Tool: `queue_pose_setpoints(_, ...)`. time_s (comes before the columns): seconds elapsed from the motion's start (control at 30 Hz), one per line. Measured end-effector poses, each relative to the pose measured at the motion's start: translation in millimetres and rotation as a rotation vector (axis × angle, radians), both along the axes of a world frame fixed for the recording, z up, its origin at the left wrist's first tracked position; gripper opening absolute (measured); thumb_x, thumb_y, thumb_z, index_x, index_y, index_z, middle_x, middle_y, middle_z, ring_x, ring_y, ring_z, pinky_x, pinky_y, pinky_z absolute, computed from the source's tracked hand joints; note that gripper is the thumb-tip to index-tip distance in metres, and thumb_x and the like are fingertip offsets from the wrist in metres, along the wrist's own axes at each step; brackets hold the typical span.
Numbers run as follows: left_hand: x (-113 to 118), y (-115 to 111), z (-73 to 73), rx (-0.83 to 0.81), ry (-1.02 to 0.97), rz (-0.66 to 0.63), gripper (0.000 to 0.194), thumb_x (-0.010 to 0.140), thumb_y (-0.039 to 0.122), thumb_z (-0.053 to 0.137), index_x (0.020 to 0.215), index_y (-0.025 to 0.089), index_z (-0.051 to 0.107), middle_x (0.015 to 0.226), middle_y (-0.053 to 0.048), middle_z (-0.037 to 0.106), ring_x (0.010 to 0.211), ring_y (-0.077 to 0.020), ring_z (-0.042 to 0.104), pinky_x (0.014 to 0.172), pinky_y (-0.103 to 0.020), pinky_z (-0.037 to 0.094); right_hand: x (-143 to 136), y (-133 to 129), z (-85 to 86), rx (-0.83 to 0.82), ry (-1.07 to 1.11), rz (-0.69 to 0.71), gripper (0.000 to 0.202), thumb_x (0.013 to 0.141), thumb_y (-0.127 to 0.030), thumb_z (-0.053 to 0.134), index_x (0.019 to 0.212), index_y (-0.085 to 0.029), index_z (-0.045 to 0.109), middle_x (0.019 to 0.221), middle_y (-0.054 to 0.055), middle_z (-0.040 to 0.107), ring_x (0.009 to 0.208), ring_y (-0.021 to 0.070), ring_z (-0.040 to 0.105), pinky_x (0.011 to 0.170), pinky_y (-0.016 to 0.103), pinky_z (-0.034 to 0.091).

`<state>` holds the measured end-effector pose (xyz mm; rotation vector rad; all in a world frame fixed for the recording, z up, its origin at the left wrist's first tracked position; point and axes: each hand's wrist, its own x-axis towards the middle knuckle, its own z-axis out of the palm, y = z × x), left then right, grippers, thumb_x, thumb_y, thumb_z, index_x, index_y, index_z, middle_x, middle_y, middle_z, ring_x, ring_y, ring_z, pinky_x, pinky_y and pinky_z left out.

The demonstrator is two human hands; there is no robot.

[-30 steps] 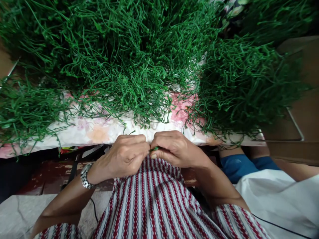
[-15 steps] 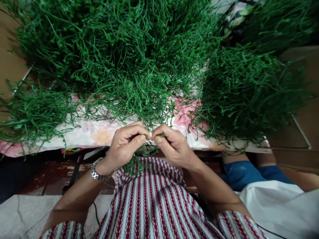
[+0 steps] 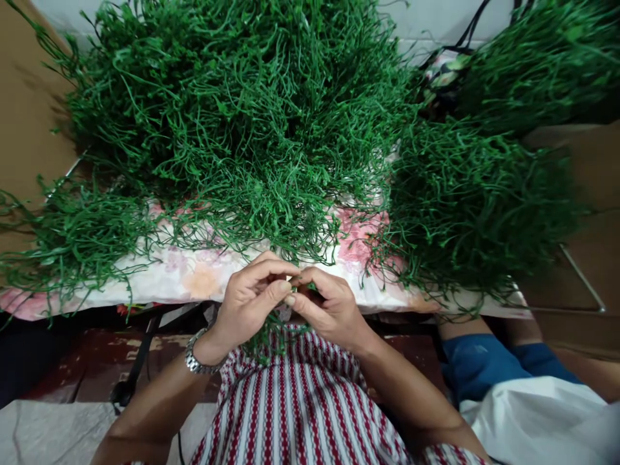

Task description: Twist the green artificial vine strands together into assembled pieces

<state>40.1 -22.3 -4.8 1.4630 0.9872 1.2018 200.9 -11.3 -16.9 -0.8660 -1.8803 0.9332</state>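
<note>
**Left hand [image 3: 249,307] and right hand [image 3: 329,307] pinching green stems [image 3: 314,292] just off the counter's [image 3: 165,292] near edge**

The biggest heap [image 3: 252,110] of stems is spreading over the middle of the counter. A smaller pile [image 3: 475,200] is lying toward the near right corner, and a thinner one [image 3: 92,226] is trailing toward the near left corner. All are looking light, limp and springy, likely to tangle and to bruise or snap under hard pressure. A few stems at the loose ends are probably giving the best hold.

A little bunch [image 3: 264,342] is hanging below the left hand. Both hands are closing thumb to finger, their tips meeting or nearly so. Exactly what is lying between the tips is too small to tell.

Brown panels [image 3: 29,123] are standing at the left and right ends, limiting sideways reach. The floral cloth [image 3: 201,279] is showing along the near edge, where loose stems are drooping over and could be snagging on the wrists. Elbow room is opening toward the lap. A thin metal rim [image 3: 584,278] is angling by the near right corner.
</note>
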Motion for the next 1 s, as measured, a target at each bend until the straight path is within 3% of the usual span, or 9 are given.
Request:
queue_pose_setpoints(0.1,-4.6,-0.2,5.4,-0.062,0.072,-0.045,0.018,0.082,0.022,0.057,0.099,0.018,0.061,0.088,-0.004,0.053,0.078,-0.0137,0.053,0.066,-0.024,0.044,5.3,0.9,3.7,0.102,-0.097,-0.005,0.004,0.085,-0.019,0.055,0.087,-0.016,0.056,0.072,0.001,0.058,0.063,0.0100,0.052,0.058,0.021,0.040)
queue_pose_setpoints(0.2,-8.3,1.1,10.7,0.004,0.235,-0.063,0.018,0.082,0.018,0.054,0.099,0.018,0.059,0.091,-0.005,0.053,0.081,-0.0146,0.052,0.070,-0.026,0.044,10.4,2.6,8.9,0.237,-0.234,0.003,0.006,0.086,-0.016,0.051,0.088,-0.014,0.056,0.072,0.003,0.057,0.064,0.0118,0.051,0.058,0.023,0.040)
queue_pose_setpoints(0.4,-10.9,3.9,16.9,0.143,0.427,-0.125,0.012,0.079,0.007,0.050,0.074,0.016,0.057,0.074,-0.002,0.052,0.072,-0.0131,0.051,0.065,-0.026,0.039,16.8,6.7,18.6,0.400,-0.500,0.092,0.013,0.085,-0.011,0.044,0.080,-0.014,0.055,0.067,0.003,0.054,0.061,0.0138,0.046,0.055,0.025,0.035)
queue_pose_setpoints(0.57,-12.6,0.4,21.2,0.215,0.456,-0.271,0.018,0.075,0.002,0.046,0.063,0.016,0.051,0.061,0.001,0.045,0.060,-0.0109,0.044,0.056,-0.025,0.033,17.4,15.7,20.1,0.255,-0.352,0.381,0.018,0.087,-0.014,0.043,0.071,-0.016,0.051,0.065,0.001,0.050,0.062,0.0123,0.046,0.057,0.024,0.036)
queue_pose_setpoints(0.7,-19.1,0.4,27.7,0.153,0.368,-0.435,0.017,0.077,0.005,0.047,0.065,0.016,0.052,0.060,0.001,0.046,0.059,-0.0108,0.044,0.056,-0.024,0.034,17.4,17.4,19.1,0.041,-0.147,0.664,0.025,0.091,-0.027,0.044,0.070,-0.017,0.051,0.063,0.000,0.049,0.062,0.0107,0.048,0.060,0.022,0.039)
queue_pose_setpoints(0.77,-24.2,3.3,28.0,0.099,0.301,-0.430,0.016,0.080,0.010,0.049,0.066,0.015,0.053,0.061,0.000,0.048,0.060,-0.0111,0.045,0.056,-0.025,0.035,19.3,16.0,18.2,-0.037,-0.081,0.737,0.025,0.092,-0.029,0.042,0.073,-0.016,0.052,0.064,0.000,0.050,0.063,0.0103,0.048,0.061,0.022,0.040)
queue_pose_setpoints(0.83,-28.5,7.2,25.2,0.057,0.221,-0.358,0.012,0.081,0.016,0.055,0.069,0.015,0.056,0.064,0.000,0.050,0.060,-0.0109,0.046,0.056,-0.024,0.036,22.6,15.8,17.5,-0.108,-0.034,0.641,0.024,0.093,-0.030,0.041,0.077,-0.016,0.052,0.064,0.000,0.049,0.060,0.0097,0.046,0.057,0.021,0.038)
queue_pose_setpoints(0.9,-30.5,10.0,21.0,0.035,0.173,-0.287,0.010,0.080,0.018,0.059,0.070,0.015,0.058,0.066,0.000,0.052,0.060,-0.0106,0.048,0.056,-0.024,0.037,24.8,17.7,17.4,-0.155,0.018,0.426,0.023,0.094,-0.032,0.040,0.079,-0.017,0.049,0.067,0.000,0.048,0.060,0.0099,0.044,0.057,0.022,0.037)
queue_pose_setpoints(1.0,-27.9,9.6,16.3,0.057,0.215,-0.245,0.010,0.080,0.017,0.059,0.070,0.015,0.060,0.068,-0.001,0.054,0.063,-0.0108,0.050,0.059,-0.024,0.039,20.2,20.5,17.3,-0.129,0.032,0.208,0.021,0.094,-0.031,0.038,0.083,-0.017,0.048,0.076,0.002,0.050,0.068,0.0115,0.047,0.063,0.024,0.039)
